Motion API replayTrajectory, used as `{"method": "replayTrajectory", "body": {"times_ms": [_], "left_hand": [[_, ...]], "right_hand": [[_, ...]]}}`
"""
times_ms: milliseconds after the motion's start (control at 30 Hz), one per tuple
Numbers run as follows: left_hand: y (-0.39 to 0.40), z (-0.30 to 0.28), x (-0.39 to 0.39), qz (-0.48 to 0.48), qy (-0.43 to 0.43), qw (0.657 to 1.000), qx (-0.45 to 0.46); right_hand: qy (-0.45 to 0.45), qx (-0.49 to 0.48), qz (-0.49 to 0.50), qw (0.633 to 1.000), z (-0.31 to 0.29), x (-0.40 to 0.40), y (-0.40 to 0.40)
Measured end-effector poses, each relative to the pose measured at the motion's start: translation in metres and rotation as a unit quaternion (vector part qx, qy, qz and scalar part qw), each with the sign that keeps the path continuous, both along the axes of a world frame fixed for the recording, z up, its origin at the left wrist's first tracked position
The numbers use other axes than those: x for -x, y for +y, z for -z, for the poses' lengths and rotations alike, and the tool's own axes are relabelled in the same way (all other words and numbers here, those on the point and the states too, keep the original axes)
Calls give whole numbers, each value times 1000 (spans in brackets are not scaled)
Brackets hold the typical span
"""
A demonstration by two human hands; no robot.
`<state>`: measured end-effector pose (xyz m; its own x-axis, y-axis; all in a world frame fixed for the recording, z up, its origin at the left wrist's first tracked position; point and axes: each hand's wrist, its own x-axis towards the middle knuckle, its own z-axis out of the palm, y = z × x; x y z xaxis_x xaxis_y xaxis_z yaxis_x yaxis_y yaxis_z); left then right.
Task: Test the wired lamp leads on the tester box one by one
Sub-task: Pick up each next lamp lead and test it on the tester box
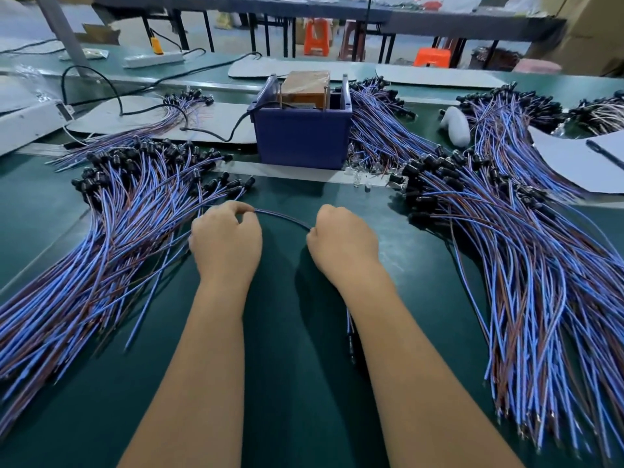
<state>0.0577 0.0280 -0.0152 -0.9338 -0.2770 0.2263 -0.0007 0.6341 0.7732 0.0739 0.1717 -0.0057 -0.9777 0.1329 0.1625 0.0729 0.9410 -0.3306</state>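
Pinching one lead [282,216] between left hand [225,238] and right hand [342,238] | thin, limp, light | holding near ends | tester box [301,138] beyond hands.

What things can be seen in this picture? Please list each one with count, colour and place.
Tester box: one, blue, centre back of the table.
Lead piles: several, blue and brown wires with black lamp ends; a big one at the left, a big one at the right, smaller ones behind.
Held lead: one, blue-brown, arcs between the two hands.
Table: one, dark green.
Power strip: one, white, back left.
Stools: at least two, orange, far background.
Pen: one, dark, on white paper at the right edge.
Left hand: pinches one end of the lead.
Right hand: pinches the other end.
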Motion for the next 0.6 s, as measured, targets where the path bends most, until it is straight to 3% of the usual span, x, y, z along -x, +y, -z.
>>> {"method": "replayTrajectory", "body": {"times_ms": [100, 167, 233, 333, 433, 600], "left_hand": [[14, 0, -3, 47, 38, 996, -58], [28, 2, -4, 106, 49, 988, -97], [44, 5, -2, 162, 47, 983, -75], [61, 6, 5, 187, 4, 978, -96], [66, 6, 11, 196, -50, 971, -130], [53, 4, 11, 211, 9, 929, -303]], "right_hand": [[12, 103, 28, 994, 3, 1, 3], [57, 236, 73, 967, 4, 1, 7], [111, 322, 126, 932, 6, 1, 9], [158, 395, 149, 892, 8, 0, 9], [167, 469, 106, 861, 6, 0, 8], [105, 426, 21, 898, 10, 0, 2]]}}
